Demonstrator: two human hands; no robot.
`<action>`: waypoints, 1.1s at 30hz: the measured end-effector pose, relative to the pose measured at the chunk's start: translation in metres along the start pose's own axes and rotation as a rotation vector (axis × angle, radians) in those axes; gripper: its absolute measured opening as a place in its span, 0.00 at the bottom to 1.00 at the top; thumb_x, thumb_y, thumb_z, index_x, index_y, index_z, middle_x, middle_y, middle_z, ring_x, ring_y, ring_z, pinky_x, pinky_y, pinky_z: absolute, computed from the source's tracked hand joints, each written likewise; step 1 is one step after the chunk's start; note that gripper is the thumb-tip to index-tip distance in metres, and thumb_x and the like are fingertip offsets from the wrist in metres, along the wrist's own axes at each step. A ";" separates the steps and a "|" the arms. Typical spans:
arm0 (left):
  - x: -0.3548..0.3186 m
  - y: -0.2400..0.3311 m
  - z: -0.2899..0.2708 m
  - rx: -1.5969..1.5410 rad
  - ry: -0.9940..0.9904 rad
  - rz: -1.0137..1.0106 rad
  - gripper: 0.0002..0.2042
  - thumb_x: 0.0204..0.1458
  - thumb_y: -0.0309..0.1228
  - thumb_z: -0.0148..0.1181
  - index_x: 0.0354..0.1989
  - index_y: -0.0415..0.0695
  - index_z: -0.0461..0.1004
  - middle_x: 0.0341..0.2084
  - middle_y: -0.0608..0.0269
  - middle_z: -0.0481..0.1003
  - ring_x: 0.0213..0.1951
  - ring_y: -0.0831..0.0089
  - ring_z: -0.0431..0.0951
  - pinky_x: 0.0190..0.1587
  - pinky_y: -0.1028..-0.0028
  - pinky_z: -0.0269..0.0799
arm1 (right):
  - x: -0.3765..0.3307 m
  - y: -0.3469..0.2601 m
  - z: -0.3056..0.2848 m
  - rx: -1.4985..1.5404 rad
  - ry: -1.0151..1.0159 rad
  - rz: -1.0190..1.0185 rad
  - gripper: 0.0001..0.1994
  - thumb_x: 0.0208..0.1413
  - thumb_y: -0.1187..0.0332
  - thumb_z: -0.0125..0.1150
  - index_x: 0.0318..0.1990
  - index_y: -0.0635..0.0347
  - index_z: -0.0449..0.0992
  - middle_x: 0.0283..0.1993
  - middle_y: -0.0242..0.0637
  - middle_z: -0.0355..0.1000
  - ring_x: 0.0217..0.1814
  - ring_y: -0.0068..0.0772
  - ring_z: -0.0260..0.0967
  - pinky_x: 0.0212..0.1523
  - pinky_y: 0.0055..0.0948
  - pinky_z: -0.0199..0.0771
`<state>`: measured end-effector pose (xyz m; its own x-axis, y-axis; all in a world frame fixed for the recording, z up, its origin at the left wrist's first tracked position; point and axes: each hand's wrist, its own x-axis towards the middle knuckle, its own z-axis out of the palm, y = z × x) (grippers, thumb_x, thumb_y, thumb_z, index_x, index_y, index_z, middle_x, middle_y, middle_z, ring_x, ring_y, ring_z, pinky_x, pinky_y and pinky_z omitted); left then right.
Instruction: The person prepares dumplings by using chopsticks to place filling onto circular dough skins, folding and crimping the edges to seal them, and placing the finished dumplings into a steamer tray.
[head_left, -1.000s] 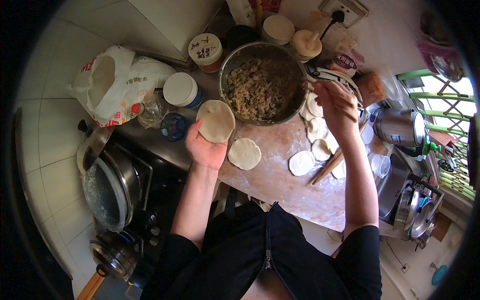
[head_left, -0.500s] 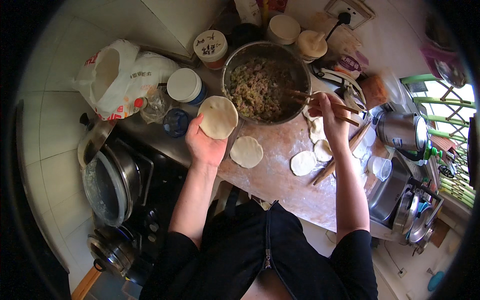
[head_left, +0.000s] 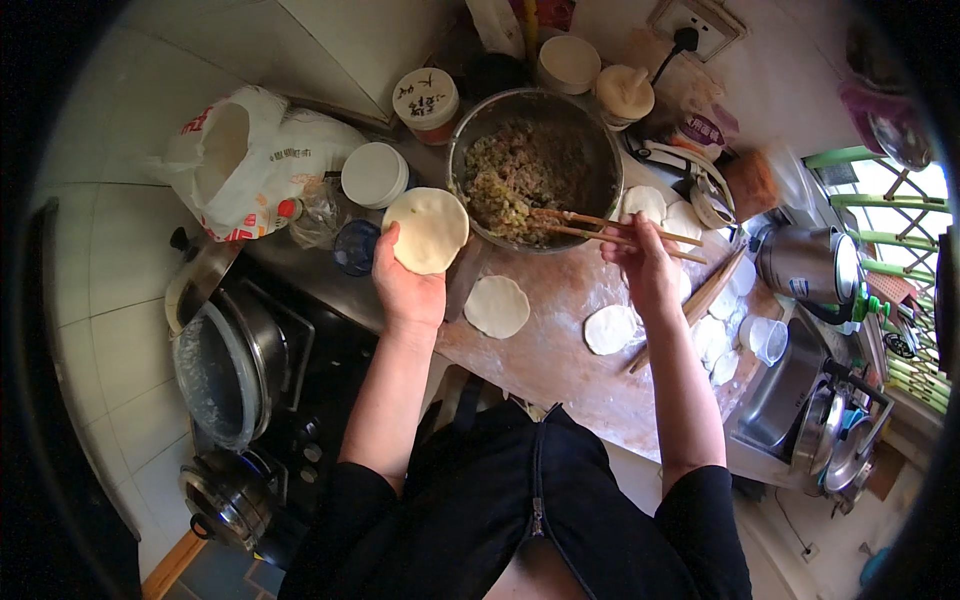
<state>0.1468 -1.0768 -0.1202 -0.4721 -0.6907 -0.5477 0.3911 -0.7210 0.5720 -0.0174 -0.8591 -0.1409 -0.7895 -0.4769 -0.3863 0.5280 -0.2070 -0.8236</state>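
Right grip [head_left: 647, 262] pinches chopsticks [head_left: 580, 218], tips in the minced mixture [head_left: 515, 165], while the loosely curled left grip [head_left: 411, 298] holds a dough disc [head_left: 428, 230] from beneath, likely to prevent creasing.

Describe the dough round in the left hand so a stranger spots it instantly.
Start at the big metal bowl of filling. Just off its lower-left rim in the picture, the left hand holds a pale dough round. Unlike the neighbouring round lying on the floured board, this one sits in the hand.
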 end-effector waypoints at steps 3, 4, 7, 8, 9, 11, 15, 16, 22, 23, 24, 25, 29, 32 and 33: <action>0.003 0.005 0.016 0.056 -0.074 0.044 0.22 0.56 0.39 0.47 0.55 0.39 0.61 0.52 0.56 0.67 0.55 0.62 0.67 0.57 0.62 0.63 | -0.012 -0.024 0.009 -0.045 0.017 -0.123 0.16 0.61 0.58 0.49 0.39 0.65 0.70 0.33 0.46 0.74 0.28 0.32 0.74 0.30 0.27 0.77; 0.004 0.005 0.023 0.067 -0.075 0.017 0.22 0.57 0.41 0.46 0.55 0.39 0.61 0.52 0.56 0.67 0.55 0.62 0.66 0.58 0.62 0.62 | -0.017 -0.034 0.013 -0.055 0.027 -0.152 0.16 0.61 0.58 0.49 0.39 0.65 0.70 0.33 0.46 0.74 0.28 0.32 0.74 0.29 0.27 0.77; 0.019 -0.011 0.032 0.050 -0.236 -0.040 0.23 0.57 0.42 0.46 0.55 0.39 0.61 0.52 0.55 0.66 0.55 0.62 0.66 0.58 0.61 0.61 | -0.029 -0.060 0.027 -0.064 -0.050 -0.309 0.15 0.62 0.60 0.48 0.38 0.67 0.69 0.33 0.48 0.74 0.29 0.33 0.74 0.29 0.28 0.78; 0.020 -0.017 0.038 0.034 -0.241 -0.088 0.23 0.57 0.42 0.45 0.55 0.39 0.60 0.52 0.54 0.67 0.55 0.61 0.66 0.58 0.59 0.61 | -0.034 -0.067 0.034 -0.090 -0.058 -0.335 0.15 0.62 0.61 0.46 0.38 0.67 0.69 0.33 0.49 0.74 0.30 0.34 0.75 0.29 0.29 0.78; 0.017 -0.024 0.047 0.046 -0.240 -0.128 0.23 0.58 0.43 0.42 0.56 0.39 0.60 0.53 0.53 0.66 0.56 0.60 0.65 0.58 0.57 0.61 | -0.039 -0.069 0.040 -0.155 -0.070 -0.390 0.15 0.63 0.61 0.45 0.37 0.67 0.69 0.33 0.48 0.74 0.30 0.34 0.75 0.30 0.29 0.78; 0.019 -0.036 0.055 -0.128 -0.414 -0.270 0.24 0.59 0.45 0.38 0.56 0.38 0.59 0.54 0.53 0.64 0.57 0.58 0.64 0.58 0.55 0.61 | -0.046 -0.069 0.050 -0.287 -0.088 -0.500 0.14 0.63 0.63 0.44 0.36 0.66 0.69 0.33 0.47 0.74 0.30 0.34 0.76 0.30 0.28 0.79; 0.015 -0.048 0.061 -0.290 -0.279 -0.397 0.24 0.61 0.45 0.34 0.58 0.39 0.58 0.57 0.54 0.62 0.59 0.58 0.61 0.61 0.54 0.56 | -0.061 -0.065 0.056 -0.428 -0.211 -0.491 0.12 0.63 0.66 0.45 0.40 0.68 0.69 0.37 0.44 0.72 0.37 0.31 0.72 0.39 0.28 0.74; 0.013 -0.049 0.061 -0.285 -0.274 -0.416 0.24 0.61 0.44 0.34 0.58 0.40 0.58 0.57 0.54 0.61 0.59 0.59 0.60 0.62 0.55 0.55 | -0.065 -0.069 0.057 -0.430 -0.194 -0.522 0.12 0.63 0.67 0.45 0.40 0.68 0.69 0.37 0.43 0.72 0.37 0.31 0.73 0.39 0.28 0.74; 0.015 -0.051 0.052 -0.287 -0.351 -0.443 0.23 0.60 0.41 0.33 0.57 0.39 0.59 0.56 0.54 0.62 0.59 0.59 0.61 0.62 0.55 0.55 | -0.068 -0.083 0.047 -0.367 -0.105 -0.650 0.14 0.65 0.63 0.40 0.39 0.65 0.69 0.36 0.48 0.74 0.31 0.37 0.76 0.29 0.30 0.78; 0.015 -0.050 0.051 -0.306 -0.374 -0.452 0.23 0.60 0.40 0.32 0.58 0.39 0.58 0.57 0.53 0.61 0.60 0.57 0.60 0.62 0.53 0.54 | -0.069 -0.086 0.047 -0.332 -0.119 -0.643 0.14 0.65 0.63 0.39 0.39 0.65 0.69 0.36 0.49 0.74 0.31 0.37 0.76 0.30 0.31 0.78; 0.016 -0.049 0.049 -0.325 -0.397 -0.459 0.23 0.60 0.39 0.32 0.59 0.39 0.58 0.58 0.52 0.60 0.60 0.56 0.59 0.63 0.52 0.53 | -0.069 -0.087 0.047 -0.304 -0.125 -0.624 0.15 0.65 0.63 0.39 0.39 0.65 0.69 0.36 0.49 0.74 0.31 0.37 0.76 0.30 0.31 0.78; 0.017 -0.048 0.048 -0.345 -0.420 -0.466 0.23 0.60 0.39 0.31 0.59 0.39 0.57 0.59 0.50 0.59 0.61 0.55 0.58 0.63 0.51 0.52 | -0.068 -0.088 0.047 -0.276 -0.131 -0.605 0.15 0.65 0.63 0.39 0.39 0.66 0.69 0.35 0.49 0.74 0.31 0.37 0.76 0.30 0.31 0.78; 0.020 -0.047 0.046 -0.363 -0.377 -0.479 0.23 0.60 0.38 0.32 0.59 0.38 0.57 0.59 0.50 0.58 0.61 0.54 0.58 0.63 0.50 0.50 | -0.063 -0.077 0.057 -0.555 -0.186 -0.498 0.13 0.64 0.65 0.42 0.39 0.67 0.69 0.35 0.47 0.74 0.32 0.35 0.76 0.32 0.29 0.78; 0.018 -0.046 0.044 -0.384 -0.370 -0.486 0.23 0.59 0.38 0.33 0.59 0.38 0.57 0.59 0.50 0.58 0.61 0.54 0.57 0.64 0.50 0.50 | -0.074 -0.084 0.056 -0.440 -0.206 -0.581 0.12 0.64 0.66 0.43 0.40 0.67 0.69 0.35 0.47 0.74 0.32 0.34 0.76 0.32 0.29 0.78; 0.015 -0.044 0.045 -0.377 -0.373 -0.480 0.23 0.59 0.38 0.34 0.59 0.38 0.57 0.59 0.50 0.58 0.61 0.54 0.57 0.64 0.50 0.49 | -0.074 -0.089 0.055 -0.477 -0.217 -0.604 0.13 0.64 0.65 0.42 0.40 0.66 0.70 0.35 0.48 0.75 0.31 0.35 0.76 0.32 0.29 0.78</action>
<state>0.0873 -1.0527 -0.1262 -0.8731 -0.2759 -0.4020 0.2870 -0.9573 0.0337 0.0112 -0.8523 -0.0157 -0.7917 -0.5650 0.2324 -0.2008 -0.1185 -0.9724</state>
